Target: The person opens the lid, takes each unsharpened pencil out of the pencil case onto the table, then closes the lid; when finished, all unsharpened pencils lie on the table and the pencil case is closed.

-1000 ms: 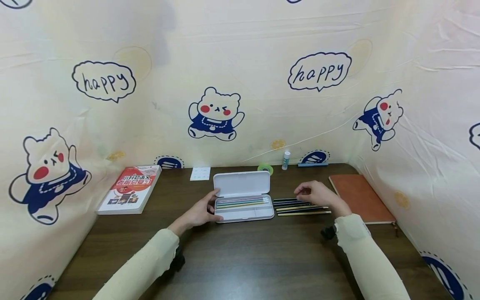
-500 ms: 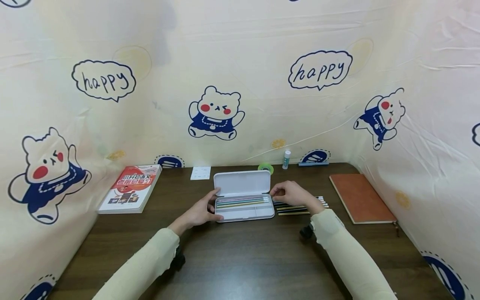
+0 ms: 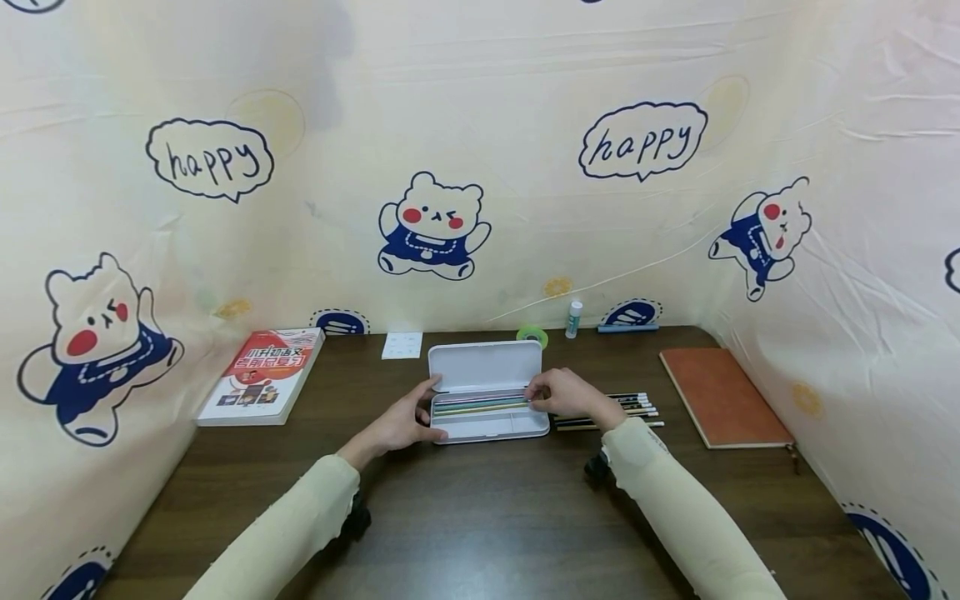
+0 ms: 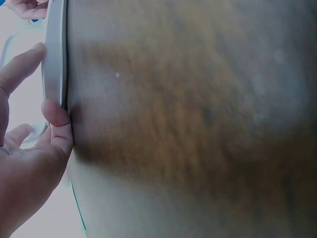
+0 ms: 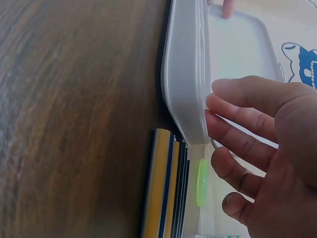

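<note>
A white pencil case [image 3: 491, 427] lies open on the table, its lid [image 3: 483, 367] tipped back. Several coloured pencils [image 3: 472, 408] lie in its long back compartment. My left hand [image 3: 401, 421] grips the case's left end, thumb at the front corner and index finger up by the lid; the left wrist view shows that hand's fingertips on the case's side wall [image 4: 55, 74]. Over the right end of the case is my right hand [image 3: 566, 393], thumb and index fingertips close together at the pencils' ends. I cannot tell whether they pinch a pencil.
Several black and yellow pencils [image 3: 637, 408] lie right of the case, partly under the right hand. Behind stand green tape [image 3: 532, 336] and a glue stick [image 3: 573, 319], with a blue pen [image 3: 627, 328]. A book [image 3: 262, 379] lies left, a brown notebook [image 3: 723, 398] right.
My right hand has moved left from above the loose pencils to the right end of the case, uncovering the pencils' right ends. The left hand and case stay put.
</note>
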### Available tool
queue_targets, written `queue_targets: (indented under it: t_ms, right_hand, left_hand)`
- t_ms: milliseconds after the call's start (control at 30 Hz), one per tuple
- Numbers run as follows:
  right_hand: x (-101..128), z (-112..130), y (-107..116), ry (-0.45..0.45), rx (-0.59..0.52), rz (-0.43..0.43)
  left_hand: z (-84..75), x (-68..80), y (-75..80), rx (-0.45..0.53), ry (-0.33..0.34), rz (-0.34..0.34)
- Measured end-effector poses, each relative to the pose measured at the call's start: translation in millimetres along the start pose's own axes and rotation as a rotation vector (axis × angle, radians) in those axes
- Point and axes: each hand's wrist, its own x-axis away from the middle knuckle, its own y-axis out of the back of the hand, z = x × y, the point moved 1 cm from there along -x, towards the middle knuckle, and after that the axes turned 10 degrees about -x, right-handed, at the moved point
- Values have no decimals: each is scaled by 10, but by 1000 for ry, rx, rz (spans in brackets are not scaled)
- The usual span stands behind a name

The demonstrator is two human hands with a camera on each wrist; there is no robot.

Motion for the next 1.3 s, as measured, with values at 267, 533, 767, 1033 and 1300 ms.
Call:
queue_targets:
  t_ms: [267, 533, 767, 1033, 1300]
  right_hand:
    - [-34, -3, -54, 24, 39, 46]
    - [-48, 18, -81, 67, 96, 83]
    - [-44, 38, -64, 38, 55, 96]
    - [-41, 48, -48, 20, 25, 87]
    - [-23, 29, -26, 45, -5, 64]
  left_hand:
    - [7, -7, -4, 1, -7, -5]
    - [-12, 3, -9, -11, 11, 0]
    - [1, -8, -13, -23, 7, -8]
    - [-23, 6, -14, -7, 6, -4]
    - [-33, 2, -3, -5, 11, 0]
